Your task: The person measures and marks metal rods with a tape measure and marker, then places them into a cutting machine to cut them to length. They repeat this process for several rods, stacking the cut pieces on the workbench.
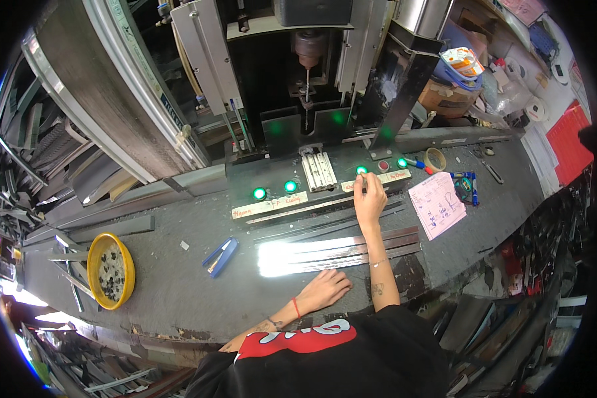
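Observation:
My right hand (pixel 370 199) reaches forward over the control panel (pixel 325 207), its fingertips drawn together just below a lit green button (pixel 361 170). Something small and dark shows between those fingers, too small to name. Nearer to me, my left hand (pixel 328 290) lies on the workbench with loosely bent fingers, holding nothing. It rests beside the near edge of several long metal strips (pixel 351 254), which lie side by side and shine brightly at their left end. Behind the panel, a drill bit (pixel 307 83) points down from the machine's chuck (pixel 310 50). A ribbed metal block (pixel 319 171) sits mid-panel.
A yellow bowl (pixel 131 272) with small dark pieces stands left, with a blue stapler (pixel 220 257) nearer the middle. A handwritten pink sheet (pixel 436 205), blue-and-red marker (pixel 418 166) and tape roll (pixel 435 159) lie right. Metal profiles (pixel 123 79) lean at the far left.

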Demonstrator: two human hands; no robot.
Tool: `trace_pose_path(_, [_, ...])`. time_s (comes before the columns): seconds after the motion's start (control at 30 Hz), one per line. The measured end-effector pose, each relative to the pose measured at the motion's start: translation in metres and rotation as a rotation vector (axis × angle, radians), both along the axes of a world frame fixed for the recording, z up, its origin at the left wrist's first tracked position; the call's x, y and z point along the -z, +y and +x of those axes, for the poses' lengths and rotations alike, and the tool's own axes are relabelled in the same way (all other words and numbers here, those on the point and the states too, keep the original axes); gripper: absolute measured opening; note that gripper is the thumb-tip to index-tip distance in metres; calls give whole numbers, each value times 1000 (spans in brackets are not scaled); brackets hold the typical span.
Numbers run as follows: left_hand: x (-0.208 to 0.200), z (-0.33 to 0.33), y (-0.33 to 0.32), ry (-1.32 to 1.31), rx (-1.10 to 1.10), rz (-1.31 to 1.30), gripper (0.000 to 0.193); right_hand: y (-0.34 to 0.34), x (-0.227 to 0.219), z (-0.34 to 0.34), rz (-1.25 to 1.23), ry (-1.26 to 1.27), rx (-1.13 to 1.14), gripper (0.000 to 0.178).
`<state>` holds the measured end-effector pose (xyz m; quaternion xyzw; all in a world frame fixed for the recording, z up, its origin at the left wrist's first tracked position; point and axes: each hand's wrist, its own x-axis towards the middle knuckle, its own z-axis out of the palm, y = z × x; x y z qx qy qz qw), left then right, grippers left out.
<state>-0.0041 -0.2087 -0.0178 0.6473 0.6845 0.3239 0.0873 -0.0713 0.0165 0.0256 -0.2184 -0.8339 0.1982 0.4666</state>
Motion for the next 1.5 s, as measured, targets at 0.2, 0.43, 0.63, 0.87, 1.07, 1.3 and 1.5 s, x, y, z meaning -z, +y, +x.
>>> trace_pose_path(0.2, [-1, 0, 0, -8, -1, -34, 16, -2, -3, 0, 5, -7, 14, 9])
trace_pose_path(0.43, [1, 0, -1, -2, -4, -11, 16, -4, -3, -2, 0, -1, 21, 11])
trace_pose_path(0.63, [0, 0, 0, 30, -9, 32, 15, -3, -3, -1, -4, -24, 30, 11])
trace_pose_path(0.87, [-1, 0, -1, 0, -1, 9, 15, -3, -2, -2, -11, -25, 28, 11])
trace_pose_path(1.07, [0, 0, 0, -11, -8, -4, 15, -3, -4, -1, -10, -22, 23, 11])
trace_pose_path(1.3, [-5, -1, 0, -25, -6, -59, 13, -3, -4, -2, 2, 13, 35, 7])
trace_pose_path(1.5, [-12, 0, 1, -20, -11, -61, 13, -1, -8, 0, -52, -25, 17, 8])
